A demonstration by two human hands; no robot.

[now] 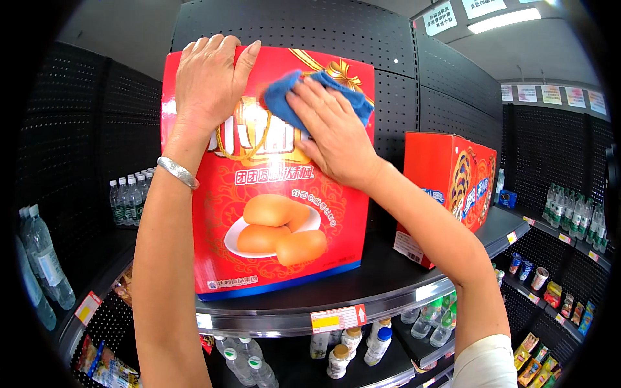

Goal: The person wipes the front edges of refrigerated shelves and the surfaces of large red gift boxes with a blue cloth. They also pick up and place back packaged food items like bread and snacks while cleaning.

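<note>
A large red gift box [349, 220] with a picture of bread rolls and a blue bottom edge stands on a dark shelf. My left hand [212, 81] grips its top edge, fingers over the rim and thumb on the front. A blue cloth [284, 97] is pressed against the upper right of the box front under my right hand [326, 126], whose fingers lie flat on it. The hand looks slightly blurred. A yellow cord handle [249, 155] hangs on the box front between my hands.
Another red box [446, 187] stands to the right on the same shelf [420, 284]. Black perforated panels [381, 39] rise behind. Bottles [242, 362] stand on the shelf below, and water bottles [48, 258] at the left. Packaged snacks [553, 294] fill a right-hand shelf.
</note>
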